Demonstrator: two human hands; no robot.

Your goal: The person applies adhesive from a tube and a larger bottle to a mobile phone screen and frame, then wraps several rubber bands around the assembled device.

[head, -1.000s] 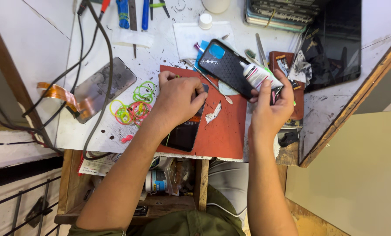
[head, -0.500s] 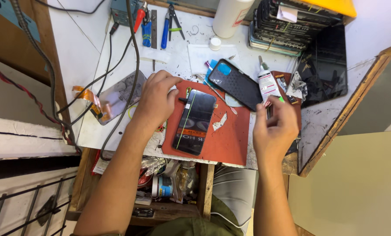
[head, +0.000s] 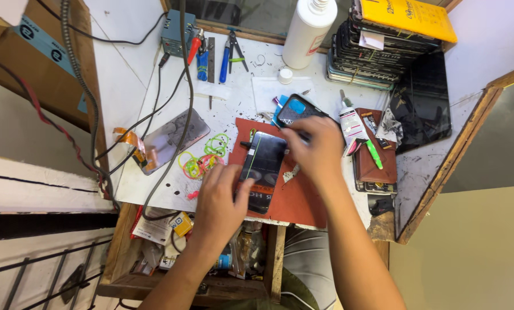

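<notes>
Both forearms reach up from the near edge of a cluttered repair worktop (head: 153, 189), hands meeting over a red mat (head: 303, 201) that lies against that near edge. The left hand (head: 219, 204) rests palm down at the mat's left side, its thumb laid along the left long edge of a dark phone (head: 262, 169) that lies face up, slightly tilted, on the mat; the fingers are loosely curled and the grip is no more than a steadying touch. The right hand (head: 314, 152) hovers over the mat's far right part, fingers bunched downward just beside the phone's top right corner; what they pinch, if anything, cannot be told, as the back of the hand hides the fingertips. A second phone in a black case (head: 294, 109) lies just beyond the right hand, toward the far edge. Bright green and pink rubber bands (head: 202, 158) sit left of the mat, near a detached screen panel (head: 171, 138). A white glue tube (head: 351, 123) lies right of the hand.
</notes>
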